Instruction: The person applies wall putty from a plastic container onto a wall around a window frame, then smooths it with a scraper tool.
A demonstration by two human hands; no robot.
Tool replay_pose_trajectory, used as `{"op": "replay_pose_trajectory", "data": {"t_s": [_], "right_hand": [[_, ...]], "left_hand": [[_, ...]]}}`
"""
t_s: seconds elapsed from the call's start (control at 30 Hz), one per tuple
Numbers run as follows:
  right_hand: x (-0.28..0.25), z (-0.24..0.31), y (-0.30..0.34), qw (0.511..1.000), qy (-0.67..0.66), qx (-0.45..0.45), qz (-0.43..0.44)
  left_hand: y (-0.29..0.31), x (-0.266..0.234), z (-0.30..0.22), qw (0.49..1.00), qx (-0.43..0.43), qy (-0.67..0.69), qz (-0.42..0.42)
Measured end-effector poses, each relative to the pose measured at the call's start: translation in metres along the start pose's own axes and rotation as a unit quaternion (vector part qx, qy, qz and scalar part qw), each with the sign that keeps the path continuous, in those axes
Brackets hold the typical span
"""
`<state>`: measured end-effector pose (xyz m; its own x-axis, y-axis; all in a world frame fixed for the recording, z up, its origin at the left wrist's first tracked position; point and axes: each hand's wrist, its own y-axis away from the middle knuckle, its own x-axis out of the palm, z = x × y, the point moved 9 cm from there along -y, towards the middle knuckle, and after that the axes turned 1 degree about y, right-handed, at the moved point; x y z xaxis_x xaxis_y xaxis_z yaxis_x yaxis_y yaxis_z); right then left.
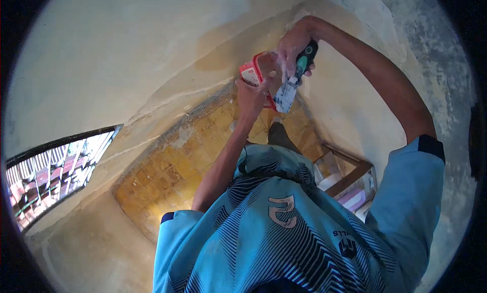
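My left hand [250,98] is closed round a red tub [248,70] with a pale label on its side, held up in front of me. In my right hand [294,45] is a putty knife [285,97], its handle black and green. White paste smears its broad blade, which points down beside the tub's right side. Whitish residue also coats the fingers of my right hand. My right arm is raised and bent, with the hand close to the wall. What lies inside the tub is hard to make out.
Cream plaster walls [127,49] surround me, with cracks and a rough grey patch [431,55] at right. A barred window [61,171] opens at the left. Below lies a worn yellow tiled floor [172,176]. A wooden frame [350,179] stands low at the right.
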<state>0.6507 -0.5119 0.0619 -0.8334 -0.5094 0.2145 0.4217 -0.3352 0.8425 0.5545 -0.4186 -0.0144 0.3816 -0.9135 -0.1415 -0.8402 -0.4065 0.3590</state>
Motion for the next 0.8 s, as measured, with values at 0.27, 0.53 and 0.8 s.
{"op": "replay_pose_trajectory", "data": {"t_s": [0.27,0.53,0.8], "right_hand": [[-0.040,-0.074,0.050,0.962,-0.120,-0.198,-0.145],[-0.017,-0.131,0.083,0.752,-0.352,-0.436,-0.348],[0.022,-0.095,0.160,0.467,-0.408,-0.654,-0.432]], "left_hand": [[-0.026,-0.013,-0.006,0.976,-0.081,0.143,-0.142],[-0.024,0.019,-0.028,0.938,-0.058,0.341,-0.012],[-0.029,0.029,-0.010,0.896,-0.029,0.426,0.121]]}}
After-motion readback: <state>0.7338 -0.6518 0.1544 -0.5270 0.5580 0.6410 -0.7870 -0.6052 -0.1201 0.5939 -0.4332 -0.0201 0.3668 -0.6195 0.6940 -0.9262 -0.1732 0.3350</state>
